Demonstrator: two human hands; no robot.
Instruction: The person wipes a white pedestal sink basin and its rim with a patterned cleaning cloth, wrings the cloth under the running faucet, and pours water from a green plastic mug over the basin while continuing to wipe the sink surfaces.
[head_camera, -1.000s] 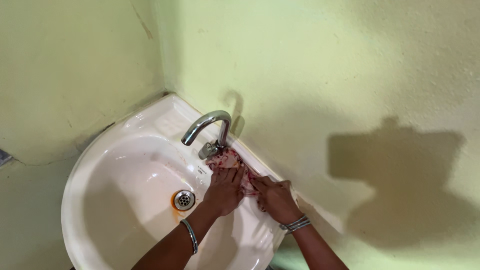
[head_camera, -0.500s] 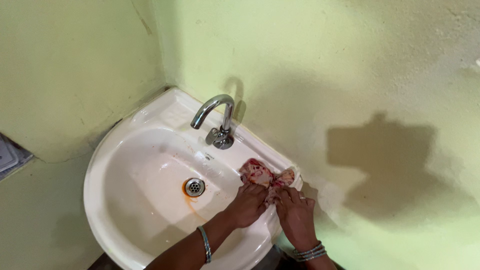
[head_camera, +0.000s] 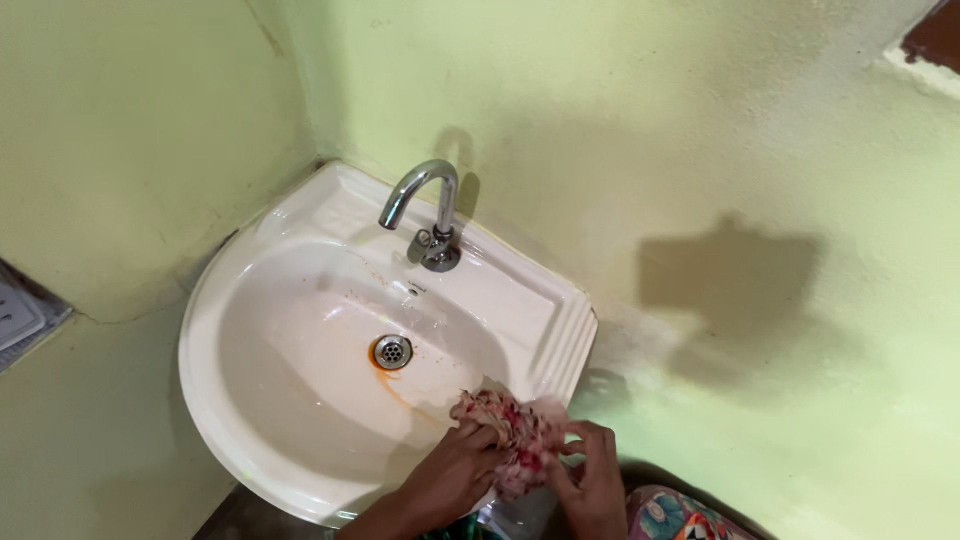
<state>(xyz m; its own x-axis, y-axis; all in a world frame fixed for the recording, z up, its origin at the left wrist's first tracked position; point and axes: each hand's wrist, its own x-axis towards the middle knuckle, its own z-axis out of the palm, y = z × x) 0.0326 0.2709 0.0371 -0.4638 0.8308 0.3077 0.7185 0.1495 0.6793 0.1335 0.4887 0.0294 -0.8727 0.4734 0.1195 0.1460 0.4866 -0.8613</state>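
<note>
Head camera looks steeply down; sink (head_camera: 300, 420) near.

Both forearms run off the bottom edge, and the bunched red-and-white cloth (head_camera: 512, 438) is motion-blurred, its pattern unreadable. The hands cover its lower part. At the left edge a grey object (head_camera: 20, 318) is cut off, unidentifiable.

Setting: washroom corner of a modest home. Evidence: one white ceramic corner washbasin (head_camera: 300, 400), wall-mounted where two walls meet, with a ribbed ledge at its right end; one chrome gooseneck tap (head_camera: 425, 205) on its back rim; one metal drain (head_camera: 391, 351) with a rust-orange stain trailing from it across the bowl. Walls (head_camera: 650, 130): rough plaster, painted pale green, cracked and uneven near the corner. Edge of a pale tiled surface (head_camera: 18, 318) at far left. Dark floor below the basin.
</note>
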